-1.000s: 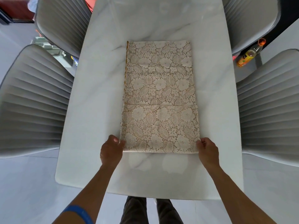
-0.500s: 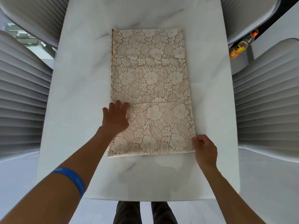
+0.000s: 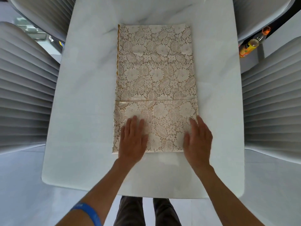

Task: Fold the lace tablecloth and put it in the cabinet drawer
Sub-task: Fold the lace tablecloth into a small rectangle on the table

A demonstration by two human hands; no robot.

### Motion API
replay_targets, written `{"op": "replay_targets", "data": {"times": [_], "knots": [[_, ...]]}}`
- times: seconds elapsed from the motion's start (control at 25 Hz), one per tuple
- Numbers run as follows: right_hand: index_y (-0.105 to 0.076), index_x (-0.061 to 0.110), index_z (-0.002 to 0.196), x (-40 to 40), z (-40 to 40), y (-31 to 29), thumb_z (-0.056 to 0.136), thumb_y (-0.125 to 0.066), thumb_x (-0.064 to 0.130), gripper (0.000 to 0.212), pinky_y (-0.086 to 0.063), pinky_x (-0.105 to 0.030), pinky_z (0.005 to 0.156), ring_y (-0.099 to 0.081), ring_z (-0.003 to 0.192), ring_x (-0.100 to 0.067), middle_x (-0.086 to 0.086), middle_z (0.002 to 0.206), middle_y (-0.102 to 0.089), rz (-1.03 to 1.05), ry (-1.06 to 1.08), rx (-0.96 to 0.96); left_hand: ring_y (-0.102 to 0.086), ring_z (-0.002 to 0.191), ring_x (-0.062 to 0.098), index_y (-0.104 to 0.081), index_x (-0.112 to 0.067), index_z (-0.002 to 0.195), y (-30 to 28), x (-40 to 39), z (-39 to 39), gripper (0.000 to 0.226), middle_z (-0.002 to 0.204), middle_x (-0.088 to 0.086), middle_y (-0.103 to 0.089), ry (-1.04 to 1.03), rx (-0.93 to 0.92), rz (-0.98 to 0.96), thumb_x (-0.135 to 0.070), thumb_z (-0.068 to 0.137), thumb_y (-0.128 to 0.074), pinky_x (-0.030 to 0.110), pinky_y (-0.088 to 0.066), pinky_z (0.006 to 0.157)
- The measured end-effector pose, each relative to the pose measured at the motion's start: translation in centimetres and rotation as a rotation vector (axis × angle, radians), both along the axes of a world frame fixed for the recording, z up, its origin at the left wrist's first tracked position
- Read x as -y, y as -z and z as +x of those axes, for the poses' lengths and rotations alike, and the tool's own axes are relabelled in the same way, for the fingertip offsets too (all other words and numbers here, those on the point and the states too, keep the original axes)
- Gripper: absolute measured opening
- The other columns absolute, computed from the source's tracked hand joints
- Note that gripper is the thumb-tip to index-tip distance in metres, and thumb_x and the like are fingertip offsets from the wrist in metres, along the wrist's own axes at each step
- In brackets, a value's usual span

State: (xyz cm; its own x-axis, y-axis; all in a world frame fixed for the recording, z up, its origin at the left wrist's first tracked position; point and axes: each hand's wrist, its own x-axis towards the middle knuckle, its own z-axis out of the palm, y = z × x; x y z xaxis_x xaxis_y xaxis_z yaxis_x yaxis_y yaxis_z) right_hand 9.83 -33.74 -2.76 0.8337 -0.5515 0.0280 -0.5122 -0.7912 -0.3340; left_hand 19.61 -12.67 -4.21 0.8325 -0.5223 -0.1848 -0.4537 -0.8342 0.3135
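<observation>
The cream lace tablecloth point(image 3: 156, 75) lies folded into a long rectangle in the middle of the white marble table point(image 3: 84, 111). A fold edge crosses it about two thirds of the way toward me. My left hand point(image 3: 132, 141) rests flat, fingers together, on the near left part of the cloth. My right hand point(image 3: 197, 141) lies flat on the near right corner, partly over the cloth's right edge. Neither hand grips anything. No cabinet or drawer is in view.
Grey ribbed chairs stand along both long sides: two at the left point(image 3: 24, 98) and two at the right point(image 3: 273, 103). An orange drink bottle point(image 3: 249, 46) lies on the floor between the right chairs. My legs point(image 3: 146, 211) show below the table's near edge.
My right hand let go of the near right corner and opened flat on the cloth. My left hand slid back from the fold line toward the near edge.
</observation>
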Motion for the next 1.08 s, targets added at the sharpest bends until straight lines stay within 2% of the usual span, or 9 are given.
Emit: {"op": "replay_targets", "data": {"times": [0.12, 0.28, 0.4, 0.48, 0.56, 0.64, 0.8, 0.92, 1.08], "knots": [[-0.024, 0.022, 0.155, 0.9, 0.7, 3.2, 0.101, -0.035, 0.042, 0.059, -0.018, -0.052, 0.119, -0.017, 0.15, -0.031, -0.01, 0.164, -0.018, -0.102, -0.182, -0.136, -0.007, 0.151, 0.027, -0.014, -0.021, 0.156, 3.4, -1.3, -0.3, 0.066, 0.164, 0.01, -0.01, -0.05, 0.094, 0.056, -0.05, 0.099, -0.029, 0.045, -0.011, 0.121], [-0.022, 0.023, 0.156, 2.1, -0.3, 5.6, 0.1, -0.027, 0.052, 0.063, -0.014, -0.052, 0.121, -0.014, 0.151, -0.03, -0.011, 0.164, -0.018, -0.126, -0.207, -0.215, -0.002, 0.151, 0.024, -0.012, -0.023, 0.156, 4.5, -1.0, 0.0, 0.068, 0.164, 0.007, -0.004, -0.032, 0.086, 0.046, -0.055, 0.097, -0.023, 0.045, -0.006, 0.122], [-0.028, 0.021, 0.153, 1.9, -0.4, 3.6, 0.097, -0.043, 0.048, 0.064, -0.019, -0.053, 0.117, -0.021, 0.148, -0.034, -0.013, 0.162, -0.021, -0.044, -0.121, -0.231, -0.028, 0.143, 0.031, -0.037, -0.015, 0.147, 2.1, -2.6, -0.1, 0.059, 0.156, 0.013, -0.031, -0.169, 0.032, -0.12, -0.045, 0.097, -0.036, 0.05, -0.029, 0.114], [-0.037, 0.018, 0.143, 2.0, -1.2, 2.1, 0.091, -0.059, 0.041, 0.062, -0.034, -0.054, 0.105, -0.038, 0.133, -0.041, -0.016, 0.151, -0.037, 0.104, 0.164, -0.19, -0.046, 0.12, 0.036, -0.048, -0.015, 0.133, 0.7, -4.6, 0.3, 0.044, 0.135, 0.012, -0.049, -0.495, 0.041, -0.151, -0.038, 0.094, -0.049, 0.052, -0.043, 0.093], [-0.043, 0.014, 0.129, 1.8, -2.3, 0.9, 0.087, -0.065, 0.034, 0.051, -0.044, -0.051, 0.091, -0.052, 0.113, -0.041, -0.018, 0.13, -0.053, 0.248, 0.317, -0.193, -0.053, 0.105, 0.037, -0.051, -0.015, 0.121, -0.3, -5.8, 0.7, 0.033, 0.118, 0.012, -0.057, -0.687, -0.102, -0.186, -0.028, 0.091, -0.059, 0.045, -0.045, 0.082], [-0.046, 0.011, 0.116, 2.0, -2.2, 0.0, 0.088, -0.062, 0.031, 0.037, -0.05, -0.048, 0.085, -0.059, 0.1, -0.04, -0.017, 0.113, -0.062, 0.424, 0.375, -0.23, -0.06, 0.096, 0.035, -0.056, -0.012, 0.106, -0.6, -5.8, 1.9, 0.023, 0.102, 0.01, -0.065, -0.746, -0.264, -0.225, -0.03, 0.092, -0.059, 0.035, -0.043, 0.076], [-0.053, 0.011, 0.093, 3.8, -1.3, -1.3, 0.088, -0.056, 0.025, 0.015, -0.048, -0.037, 0.069, -0.06, 0.084, -0.029, -0.008, 0.088, -0.064, 0.67, 0.431, -0.328, -0.063, 0.09, 0.027, -0.063, -0.012, 0.098, -1.7, -5.6, 4.0, 0.033, 0.095, 0.002, -0.066, -0.871, -0.437, -0.254, -0.044, 0.089, -0.058, 0.039, -0.05, 0.084], [-0.045, 0.015, 0.092, 3.7, -2.6, -1.9, 0.085, -0.061, 0.017, 0.018, -0.04, -0.031, 0.057, -0.055, 0.072, -0.018, -0.004, 0.085, -0.058, 0.824, 0.421, -0.295, -0.06, 0.073, 0.021, -0.05, -0.02, 0.1, -2.8, -6.7, 2.4, 0.02, 0.082, 0.002, -0.064, -0.917, -0.478, -0.417, -0.031, 0.088, -0.06, 0.035, -0.05, 0.065], [-0.044, 0.016, 0.099, 2.2, -4.5, -2.3, 0.086, -0.06, 0.014, 0.02, -0.042, -0.033, 0.06, -0.058, 0.071, -0.021, -0.007, 0.084, -0.063, 0.878, 0.387, -0.265, -0.046, 0.051, 0.014, -0.05, -0.025, 0.094, -4.6, -8.9, -0.3, 0.015, 0.06, 0.0, -0.058, -0.789, -0.46, -0.576, -0.011, 0.092, -0.056, 0.025, -0.038, 0.048]]}}
